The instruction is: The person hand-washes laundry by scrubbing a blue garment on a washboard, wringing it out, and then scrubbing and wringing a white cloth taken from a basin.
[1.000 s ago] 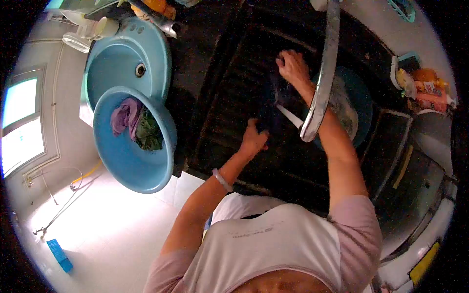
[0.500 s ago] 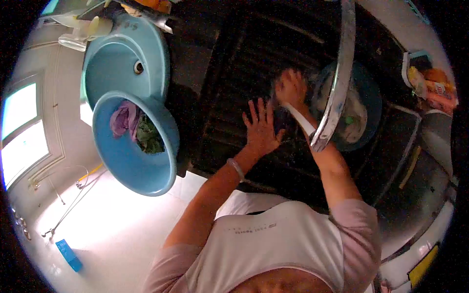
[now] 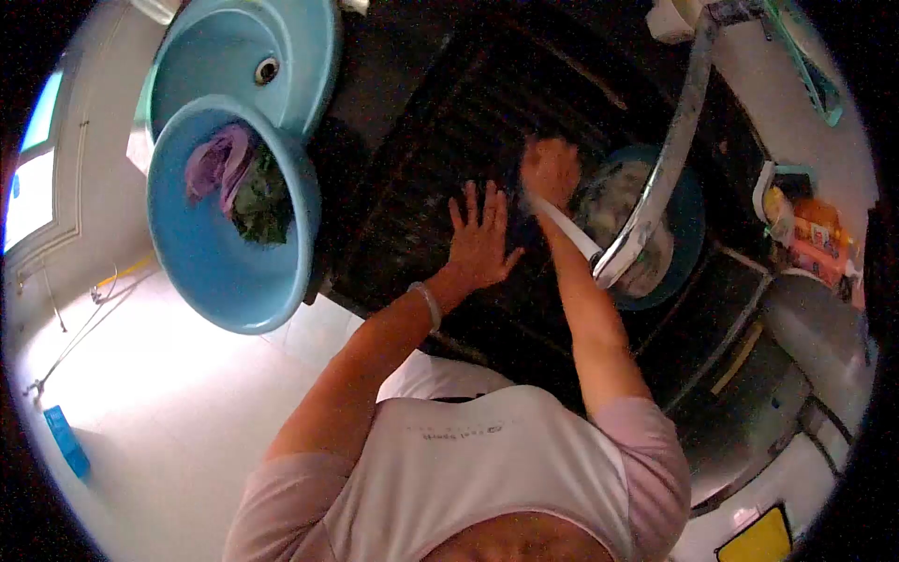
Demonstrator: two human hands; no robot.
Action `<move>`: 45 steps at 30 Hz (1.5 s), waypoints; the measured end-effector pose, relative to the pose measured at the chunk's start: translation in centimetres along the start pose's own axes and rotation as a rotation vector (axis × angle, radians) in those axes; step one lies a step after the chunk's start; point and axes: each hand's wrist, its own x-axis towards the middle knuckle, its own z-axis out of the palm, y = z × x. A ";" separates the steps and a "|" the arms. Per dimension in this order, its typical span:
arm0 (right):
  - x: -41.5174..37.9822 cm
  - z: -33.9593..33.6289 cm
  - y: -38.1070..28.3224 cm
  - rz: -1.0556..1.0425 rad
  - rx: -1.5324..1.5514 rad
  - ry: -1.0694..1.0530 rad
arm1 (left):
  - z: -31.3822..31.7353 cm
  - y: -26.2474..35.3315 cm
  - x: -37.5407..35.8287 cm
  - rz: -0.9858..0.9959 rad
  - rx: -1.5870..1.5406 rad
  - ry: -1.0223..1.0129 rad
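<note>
Left hand (image 3: 479, 239): flat, palm down, fingers (image 3: 473, 201) spread, wrist bearing a bracelet. Right hand (image 3: 551, 170): extended further forward, fingers curled; closure cannot be determined. Both forearms bare.

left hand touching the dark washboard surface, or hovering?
Touching. Head view: the left hand lies flat, fingers spread, pressed on the dark ribbed surface, with no gap or shadow visible under the palm.

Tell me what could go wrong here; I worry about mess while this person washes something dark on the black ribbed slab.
The water stream from the faucet crosses the right forearm and may splash onto the floor. The blue basin holding clothes overhangs the counter edge and could tip. The left hand presses flat on a wet surface and might slip.
</note>
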 end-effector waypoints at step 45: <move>0.1 -1.1 1.3 -0.077 -0.176 0.548 | -2.3 -0.6 -0.5 0.070 -0.236 0.033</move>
